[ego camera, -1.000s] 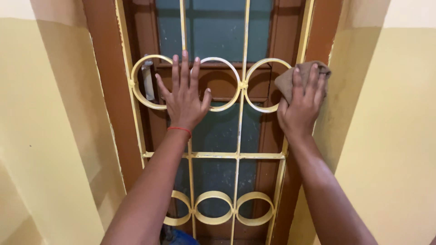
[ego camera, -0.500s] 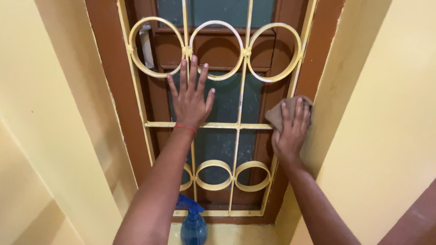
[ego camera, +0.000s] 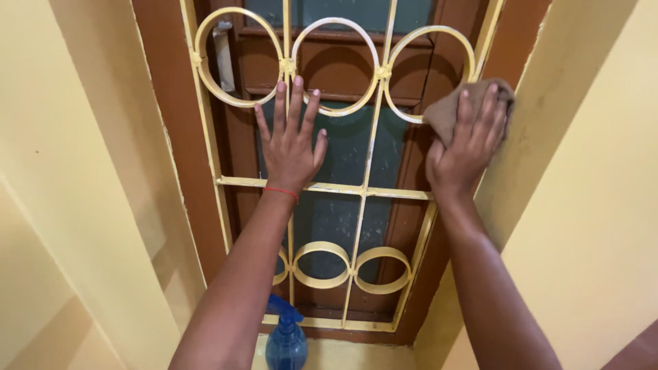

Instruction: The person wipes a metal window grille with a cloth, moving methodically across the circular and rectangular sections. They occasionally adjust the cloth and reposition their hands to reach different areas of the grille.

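Left hand flat on the grille, fingers spread, palm over a vertical bar just above the middle crossbar, fingertips at the lower rim of the top-centre ring. Red thread around its wrist. Right hand pressing a brown cloth against the grille's right edge, beside the top-right ring; fingers laid close together over the cloth, thumb side toward the bars. Cloth bunched, partly hidden under the fingers, touching the yellow upright and perhaps the brown frame too. Frosted glass behind the bars. Blue spray bottle standing on the sill at the grille's bottom edge, left of centre, below the left forearm. Yellow walls on both sides.
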